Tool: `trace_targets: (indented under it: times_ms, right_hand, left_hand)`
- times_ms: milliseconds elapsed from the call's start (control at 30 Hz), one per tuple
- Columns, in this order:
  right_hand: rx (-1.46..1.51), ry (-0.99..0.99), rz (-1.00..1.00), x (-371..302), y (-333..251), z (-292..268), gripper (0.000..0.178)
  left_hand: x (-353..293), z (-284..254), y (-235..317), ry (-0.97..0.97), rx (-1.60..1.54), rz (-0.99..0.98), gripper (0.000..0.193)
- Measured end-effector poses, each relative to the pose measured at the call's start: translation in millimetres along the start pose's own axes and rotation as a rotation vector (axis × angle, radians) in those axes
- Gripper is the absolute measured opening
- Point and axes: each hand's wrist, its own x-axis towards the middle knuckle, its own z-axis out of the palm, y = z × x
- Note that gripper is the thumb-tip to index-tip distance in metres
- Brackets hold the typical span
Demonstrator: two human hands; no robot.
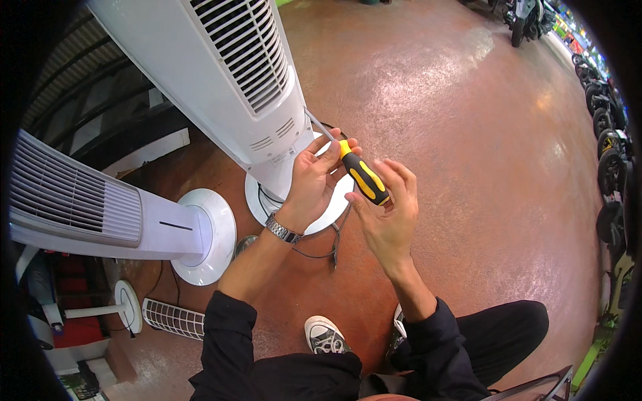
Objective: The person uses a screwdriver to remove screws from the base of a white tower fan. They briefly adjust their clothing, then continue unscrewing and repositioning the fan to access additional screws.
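Note:
A screwdriver with a black and yellow handle (pixel 364 176) slants from the side of a tall white tower fan (pixel 271 123) toward me. Its metal shaft reaches the lower right edge of the fan's casing; whether the tip sits in a screw is too small to tell. My left hand (pixel 313 179), with a metal watch on the wrist, pinches the screwdriver where shaft meets handle. Around the handle's butt end, my right hand (pixel 391 214) has its thumb and fingers spread apart, not closed on it. The fan stands on a round white base (pixel 329 212), partly hidden by my left hand.
Another white tower fan (pixel 167 226) stands at the left on its round base. A white grille panel (pixel 172 319) and a small white stand (pixel 127 306) are below it. Dark cable (pixel 336 248) trails over the reddish floor (pixel 461 174). Several motorbikes (pixel 610 170) line the right side.

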Motion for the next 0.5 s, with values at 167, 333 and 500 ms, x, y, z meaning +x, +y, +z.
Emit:
trace_targets:
  times_ms: [167,333,500]
  right_hand:
    - [0.033,-0.056,0.24,-3,-3,-4,0.029]
    - [0.03,-0.043,0.005,-7,2,-1,0.025]
    - [-0.045,-0.013,0.044,-6,-9,0,0.028]
  left_hand:
    - [-3,7,0,-0.039,-0.174,0.007,0.036]
    - [-5,7,6,-0.033,0.0,-0.145,0.033]
    - [-4,9,-2,-0.052,-0.05,-0.066,0.029]
